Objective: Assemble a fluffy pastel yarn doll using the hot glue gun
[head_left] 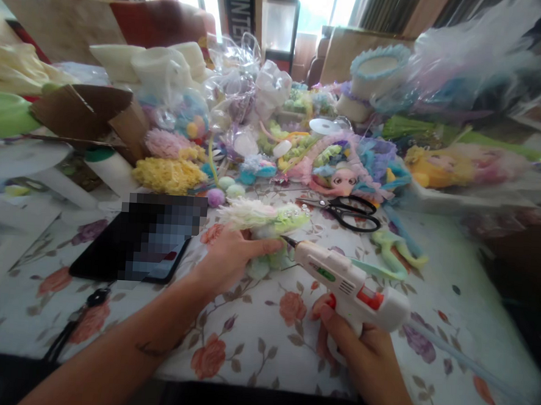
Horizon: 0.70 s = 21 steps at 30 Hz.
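Note:
My right hand (357, 348) is wrapped round the handle of a white hot glue gun (335, 270), a finger at its red trigger. The dark nozzle points left and meets the near side of a fluffy cream and pale green craft piece (269, 218), or sits very close to it. That piece, dotted with clear beads, is gripped by my left hand (235, 252), thumb along its near edge. Below it hangs more pale green material, partly covered by the hand. Black-handled scissors (352, 212) lie just behind the glue gun.
A black tablet or phone (107, 247) with a strap rests left of my hands. Pale green ribbon-like pieces (400, 253) lie at right. Behind are pom-poms (216, 197), yellow fuzzy bundles (171, 173), a doll head (344, 177), a cardboard box (87, 115) and plastic wrapping.

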### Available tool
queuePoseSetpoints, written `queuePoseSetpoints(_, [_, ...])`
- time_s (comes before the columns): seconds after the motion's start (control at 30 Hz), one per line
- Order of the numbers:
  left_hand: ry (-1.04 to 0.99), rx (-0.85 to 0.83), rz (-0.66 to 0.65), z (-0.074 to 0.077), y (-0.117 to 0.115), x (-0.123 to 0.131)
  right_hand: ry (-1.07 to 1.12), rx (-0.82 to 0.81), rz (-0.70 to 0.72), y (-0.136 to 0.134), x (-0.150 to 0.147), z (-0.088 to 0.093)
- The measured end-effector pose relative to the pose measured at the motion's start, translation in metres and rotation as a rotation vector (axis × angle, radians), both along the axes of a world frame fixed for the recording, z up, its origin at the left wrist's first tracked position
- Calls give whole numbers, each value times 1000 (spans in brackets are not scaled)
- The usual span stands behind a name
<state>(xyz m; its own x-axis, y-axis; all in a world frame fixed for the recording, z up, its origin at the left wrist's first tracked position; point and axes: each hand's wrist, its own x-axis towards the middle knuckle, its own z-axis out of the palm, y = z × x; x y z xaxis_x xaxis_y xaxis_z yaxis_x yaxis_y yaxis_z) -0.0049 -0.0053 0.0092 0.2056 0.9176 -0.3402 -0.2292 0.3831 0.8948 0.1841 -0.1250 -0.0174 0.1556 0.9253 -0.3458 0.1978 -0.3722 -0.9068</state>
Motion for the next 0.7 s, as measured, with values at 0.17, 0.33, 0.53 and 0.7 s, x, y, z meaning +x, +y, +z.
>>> queuePoseSetpoints(0.17, [-23, -11, -4, 0, 0, 0, -9, 14, -18, 0, -1, 1])
queuePoseSetpoints(0.33, [-56, -1, -12, 0, 0, 1, -12, 7, -36, -1, -1, 1])
queuePoseSetpoints(0.53, [-11, -16, -16, 0, 0, 0, 21, 19, -47, 0, -3, 3])
queuePoseSetpoints(0.7, [-39, 1, -44, -3, 1, -1, 31, 16, -59, 1, -5, 7])
